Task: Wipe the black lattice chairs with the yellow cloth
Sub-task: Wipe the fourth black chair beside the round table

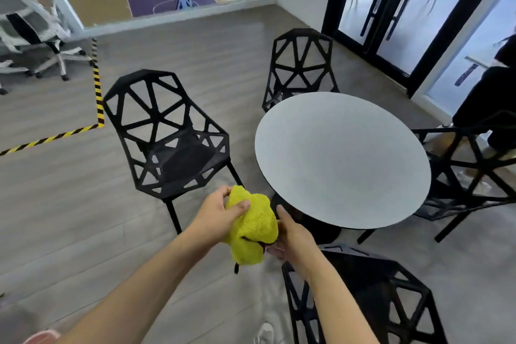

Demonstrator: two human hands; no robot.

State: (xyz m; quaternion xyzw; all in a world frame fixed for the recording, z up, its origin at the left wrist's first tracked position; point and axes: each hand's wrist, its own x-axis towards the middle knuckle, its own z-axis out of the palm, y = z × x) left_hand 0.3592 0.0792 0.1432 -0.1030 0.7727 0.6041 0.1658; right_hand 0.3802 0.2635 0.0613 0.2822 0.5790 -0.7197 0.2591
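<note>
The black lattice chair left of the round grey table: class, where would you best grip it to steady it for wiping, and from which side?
Grip the top rail of the black lattice chair's backrest, from behind: that thick bar borders open gaps fingers can hook through.

Single head cam, wide-angle, worn high, looking forward and down. Both forearms enter from the bottom edge; the two-handed grip on the cloth (251, 227) sits close, low-centre. Round bench (343, 159) just right of the grip, chairs beyond and beside it. No second view.
</note>
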